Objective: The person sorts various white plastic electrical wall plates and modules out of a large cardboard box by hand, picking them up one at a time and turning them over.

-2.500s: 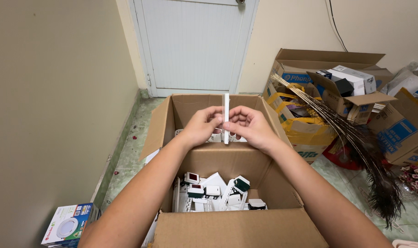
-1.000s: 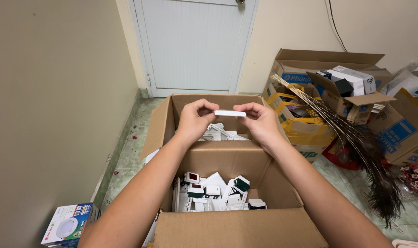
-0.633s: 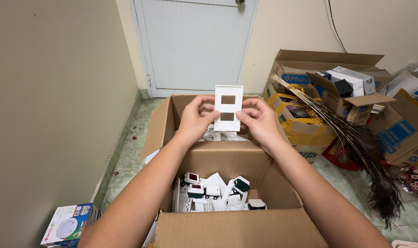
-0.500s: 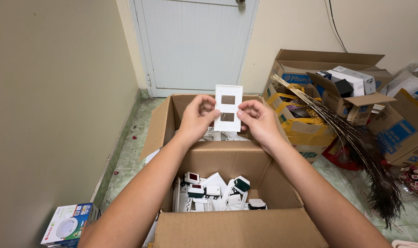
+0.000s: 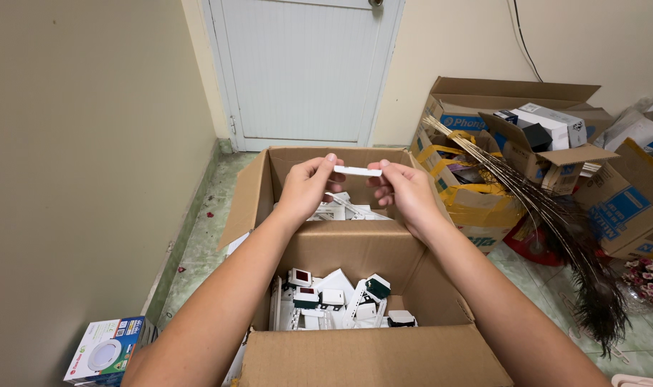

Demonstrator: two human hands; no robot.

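My left hand (image 5: 306, 190) pinches left end of white switch plate (image 5: 358, 171), my right hand (image 5: 405, 192) pinches right end. Plate edge-on, long axis 9-to-3, held over far half of open cardboard box (image 5: 355, 251). More white fittings (image 5: 337, 301) below at 6.

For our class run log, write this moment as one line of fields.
left hand: pinches white plate | right hand: pinches other end | plate: edge-on, level, over far cardboard box | near box: white switch parts
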